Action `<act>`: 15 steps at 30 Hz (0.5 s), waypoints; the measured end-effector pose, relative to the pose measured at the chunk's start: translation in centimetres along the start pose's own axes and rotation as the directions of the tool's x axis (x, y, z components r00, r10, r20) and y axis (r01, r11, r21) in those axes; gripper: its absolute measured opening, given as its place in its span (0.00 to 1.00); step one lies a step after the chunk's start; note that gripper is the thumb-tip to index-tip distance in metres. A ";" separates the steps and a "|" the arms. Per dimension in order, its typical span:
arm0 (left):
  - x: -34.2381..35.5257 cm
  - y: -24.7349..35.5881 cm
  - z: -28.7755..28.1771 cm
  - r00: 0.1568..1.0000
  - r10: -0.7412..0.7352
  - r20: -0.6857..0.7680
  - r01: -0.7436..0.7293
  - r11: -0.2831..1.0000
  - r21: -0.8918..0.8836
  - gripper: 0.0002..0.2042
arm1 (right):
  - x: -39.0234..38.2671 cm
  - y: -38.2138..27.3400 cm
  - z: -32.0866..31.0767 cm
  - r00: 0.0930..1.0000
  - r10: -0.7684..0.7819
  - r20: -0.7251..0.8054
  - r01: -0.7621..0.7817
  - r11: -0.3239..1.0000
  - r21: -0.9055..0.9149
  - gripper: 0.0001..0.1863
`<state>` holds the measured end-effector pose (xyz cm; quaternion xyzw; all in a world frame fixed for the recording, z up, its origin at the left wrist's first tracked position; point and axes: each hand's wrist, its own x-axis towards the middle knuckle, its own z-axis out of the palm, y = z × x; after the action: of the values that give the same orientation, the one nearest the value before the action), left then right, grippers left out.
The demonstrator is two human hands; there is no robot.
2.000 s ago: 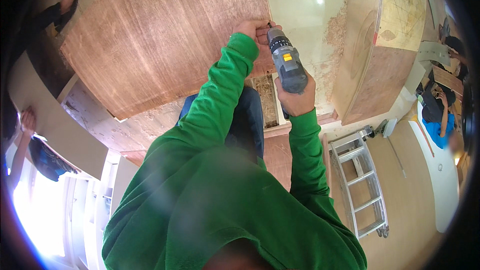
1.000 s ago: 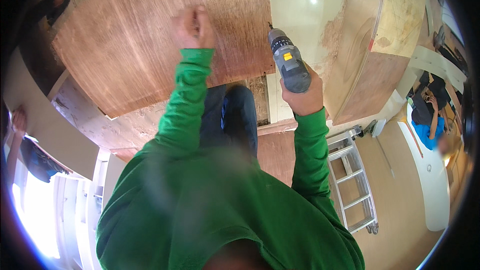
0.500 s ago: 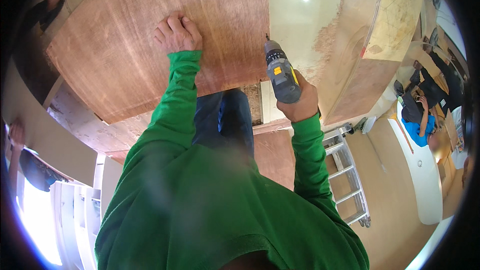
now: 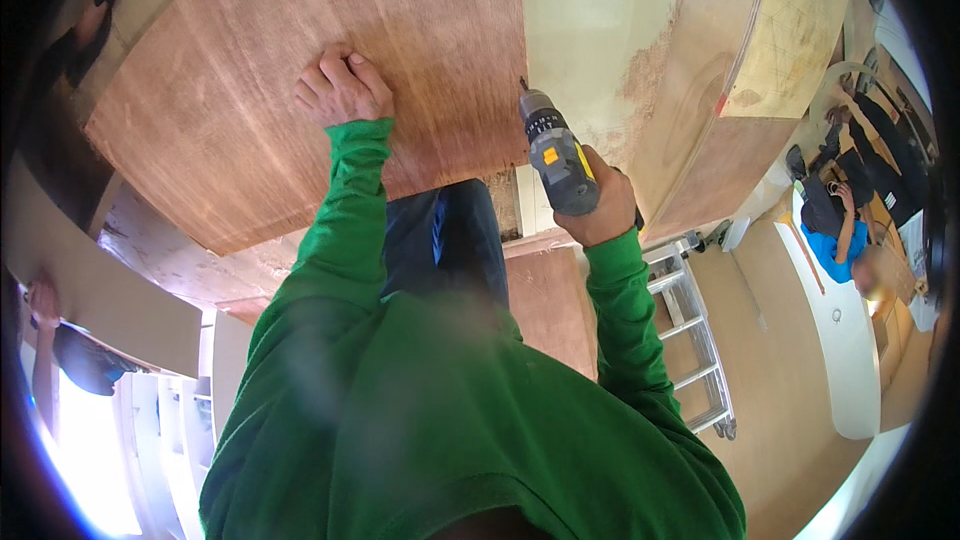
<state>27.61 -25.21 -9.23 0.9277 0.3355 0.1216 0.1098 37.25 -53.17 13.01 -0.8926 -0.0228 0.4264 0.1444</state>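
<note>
A reddish-brown plywood sheet lies in front of me. My left hand rests on it with the fingers curled in; whatever they may hold is hidden. In my right hand is a grey and black cordless drill with yellow marks, gripped by its handle. Its dark bit points away from me, and the tip is at the sheet's right edge. I cannot tell whether the bit touches the wood.
Right of the sheet is a pale glossy surface with a rough brown patch. An aluminium ladder lies lower right. A person in blue is at the far right. Another person's hand touches a curved panel at left.
My left hand has slid slightly nearer to me on the sheet, still curled. The drill keeps its place at the sheet's edge, while the whole view has shifted a little.
</note>
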 end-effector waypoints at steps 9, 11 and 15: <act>0.1 0.2 -0.2 0.999 -0.008 0.042 0.014 0.992 -0.127 0.09 | -0.1 -1.5 1.2 0.999 0.043 -0.017 -0.042 0.996 0.074 0.25; 0.2 0.5 -0.4 0.996 -0.017 0.091 0.028 0.992 -0.121 0.10 | 0.0 -1.2 1.1 0.998 0.061 0.000 -0.061 0.992 0.107 0.27; 0.2 1.1 -0.6 0.990 -0.012 0.138 0.021 0.998 -0.065 0.10 | 0.0 -0.8 1.7 0.996 0.083 -0.035 -0.076 0.984 0.158 0.28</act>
<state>28.23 -25.88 -8.31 0.9269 0.3306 0.0675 0.1644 36.02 -52.01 12.21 -0.8873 0.0493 0.4138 0.1974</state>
